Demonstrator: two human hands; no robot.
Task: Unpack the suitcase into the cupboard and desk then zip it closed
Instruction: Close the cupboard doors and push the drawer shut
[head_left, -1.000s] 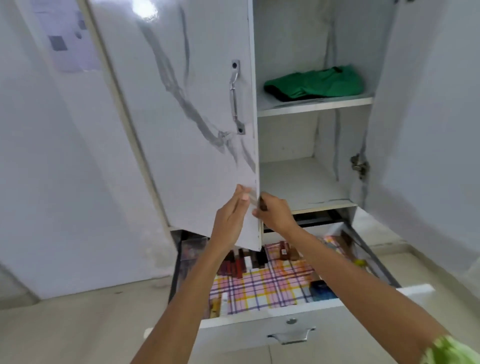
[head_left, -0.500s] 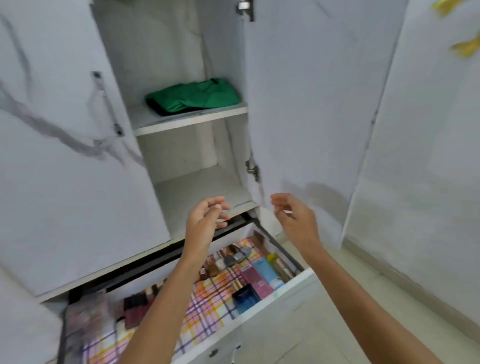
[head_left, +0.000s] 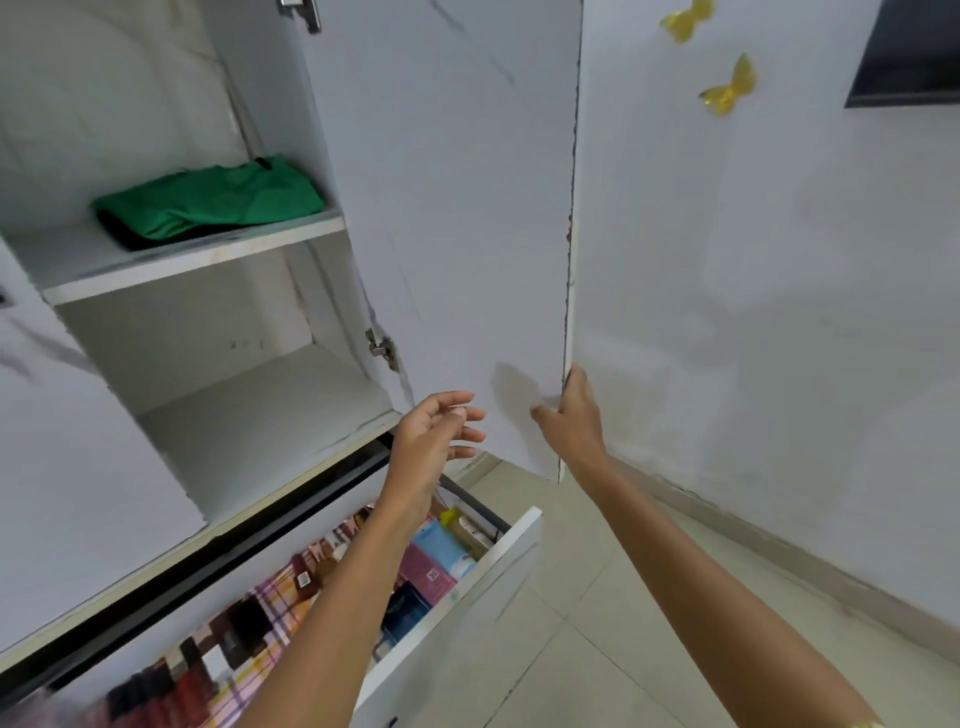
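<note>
The white cupboard stands open in front of me. Its right door (head_left: 457, 208) swings outward, and my right hand (head_left: 571, 415) grips the door's free edge near the bottom, thumb on the inner face. My left hand (head_left: 434, 431) hovers just left of it with fingers loosely spread, holding nothing. A folded green garment (head_left: 213, 200) lies on the upper shelf (head_left: 197, 254). The lower shelf (head_left: 260, 415) is bare. Below, the drawer (head_left: 467, 582) is pulled out, lined with checked cloth and holding several small boxes and bottles. The suitcase is out of sight.
The cupboard's left door (head_left: 62, 467) hangs open at the left. A white wall (head_left: 779, 312) with two yellow butterfly stickers (head_left: 727, 88) lies to the right. Tiled floor (head_left: 597, 623) runs beside the drawer. A dark frame (head_left: 909, 52) sits at the top right.
Both hands left the left door's edge and moved right. My right hand has taken hold of the right door's edge. The view has swung right.
</note>
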